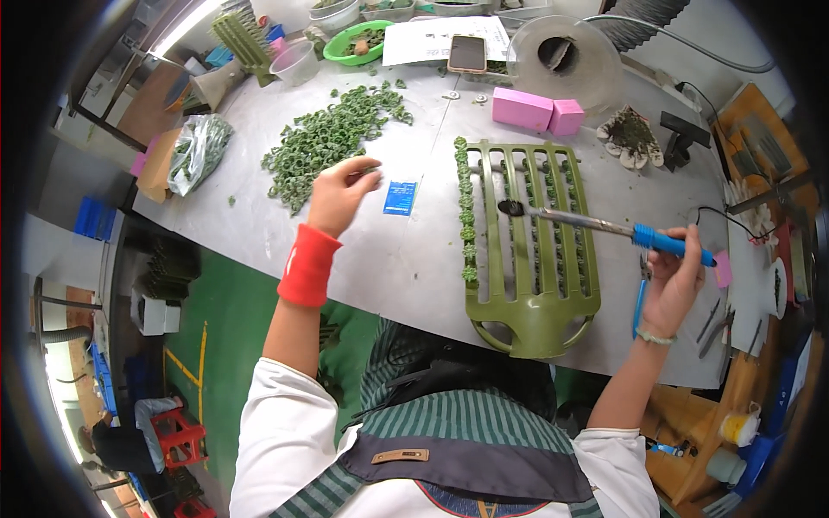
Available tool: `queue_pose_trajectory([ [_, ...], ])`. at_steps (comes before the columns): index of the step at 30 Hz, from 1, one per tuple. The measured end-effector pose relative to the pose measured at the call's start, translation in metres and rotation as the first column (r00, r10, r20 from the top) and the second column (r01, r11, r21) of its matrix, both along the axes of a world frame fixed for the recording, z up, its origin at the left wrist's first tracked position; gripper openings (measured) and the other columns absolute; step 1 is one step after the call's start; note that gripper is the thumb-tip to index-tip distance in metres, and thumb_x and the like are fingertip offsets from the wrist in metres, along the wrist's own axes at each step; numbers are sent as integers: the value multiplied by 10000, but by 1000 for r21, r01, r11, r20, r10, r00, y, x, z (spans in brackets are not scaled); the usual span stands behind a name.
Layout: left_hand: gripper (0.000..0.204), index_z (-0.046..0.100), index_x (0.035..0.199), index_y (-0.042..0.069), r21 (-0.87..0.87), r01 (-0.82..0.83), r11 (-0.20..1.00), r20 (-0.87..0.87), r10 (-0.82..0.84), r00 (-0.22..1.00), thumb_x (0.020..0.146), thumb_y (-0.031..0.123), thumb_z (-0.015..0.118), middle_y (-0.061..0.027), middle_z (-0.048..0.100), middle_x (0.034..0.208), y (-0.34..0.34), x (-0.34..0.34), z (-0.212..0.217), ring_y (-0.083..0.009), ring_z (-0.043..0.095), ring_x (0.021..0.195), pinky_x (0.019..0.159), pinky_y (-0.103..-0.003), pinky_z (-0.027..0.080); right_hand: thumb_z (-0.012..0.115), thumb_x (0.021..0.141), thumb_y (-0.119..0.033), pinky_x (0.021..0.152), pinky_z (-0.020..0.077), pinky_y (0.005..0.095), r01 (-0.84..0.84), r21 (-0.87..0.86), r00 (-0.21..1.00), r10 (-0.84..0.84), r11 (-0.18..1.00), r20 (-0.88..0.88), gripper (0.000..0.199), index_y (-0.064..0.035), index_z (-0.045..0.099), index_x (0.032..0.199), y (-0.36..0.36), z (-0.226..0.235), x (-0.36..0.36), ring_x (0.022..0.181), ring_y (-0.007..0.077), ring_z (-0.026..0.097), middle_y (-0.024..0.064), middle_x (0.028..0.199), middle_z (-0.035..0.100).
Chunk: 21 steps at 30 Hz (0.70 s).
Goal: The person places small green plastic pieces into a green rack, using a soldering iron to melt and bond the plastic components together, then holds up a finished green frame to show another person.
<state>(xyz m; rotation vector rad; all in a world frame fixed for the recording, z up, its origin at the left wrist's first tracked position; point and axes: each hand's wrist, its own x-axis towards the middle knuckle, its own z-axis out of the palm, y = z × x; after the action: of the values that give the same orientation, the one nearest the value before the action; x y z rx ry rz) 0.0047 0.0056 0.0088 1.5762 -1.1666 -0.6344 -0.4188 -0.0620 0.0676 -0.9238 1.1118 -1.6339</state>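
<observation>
While a line of small green rosettes (467, 216) runs along the left edge of the olive-green slotted rack (534, 312), which lies on the right part of the desk (380, 259), a large loose heap of green pieces (321, 145) beyond the left hand (340, 195) suggests much is left. Pieces also show between the inner bars, but how full those rows are is unclear. The right grip (672, 289) is wrapped around a blue-handled rod (604, 225), its dark tip over the rack. The left hand's thumb and fingers curl close together; I cannot tell whether they pinch anything.
</observation>
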Motion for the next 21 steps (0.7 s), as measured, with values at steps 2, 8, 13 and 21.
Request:
queue_pose_trajectory([
  [2, 204, 661, 1081, -27, -42, 181, 983, 109, -176, 978, 880, -10, 629, -88, 666, 936, -25, -38, 20, -156, 685, 847, 772, -236, 555, 604, 935, -289, 507, 502, 236, -21, -23, 1000, 22, 1000, 1, 298, -16, 638, 820, -17, -10, 1, 534, 121, 617, 55, 661, 635],
  [8, 214, 703, 1036, 111, -7, 183, 983, 471, -158, 868, 831, 174, 717, -71, 700, 886, -94, -87, 25, -186, 637, 827, 753, -321, 508, 584, 949, -262, 508, 548, 256, -106, -98, 994, 109, 989, 24, 301, 0, 648, 816, -52, -28, 30, 542, 131, 634, 65, 670, 643],
  [13, 170, 716, 960, 177, -36, 203, 979, 672, -126, 729, 792, 199, 732, -16, 706, 901, -120, -89, 5, -204, 584, 946, 890, -374, 412, 573, 954, -257, 511, 554, 253, -112, -94, 992, 117, 989, 48, 299, 7, 638, 829, -70, -46, 41, 554, 130, 635, 69, 717, 648],
  [21, 149, 714, 928, 194, 8, 218, 976, 710, -159, 686, 783, 211, 742, 47, 697, 875, -133, -91, -10, -183, 565, 966, 927, -399, 337, 579, 952, -248, 504, 560, 255, -101, -91, 990, 109, 991, 92, 298, 15, 635, 824, -78, -55, 54, 550, 145, 642, 83, 730, 656],
])
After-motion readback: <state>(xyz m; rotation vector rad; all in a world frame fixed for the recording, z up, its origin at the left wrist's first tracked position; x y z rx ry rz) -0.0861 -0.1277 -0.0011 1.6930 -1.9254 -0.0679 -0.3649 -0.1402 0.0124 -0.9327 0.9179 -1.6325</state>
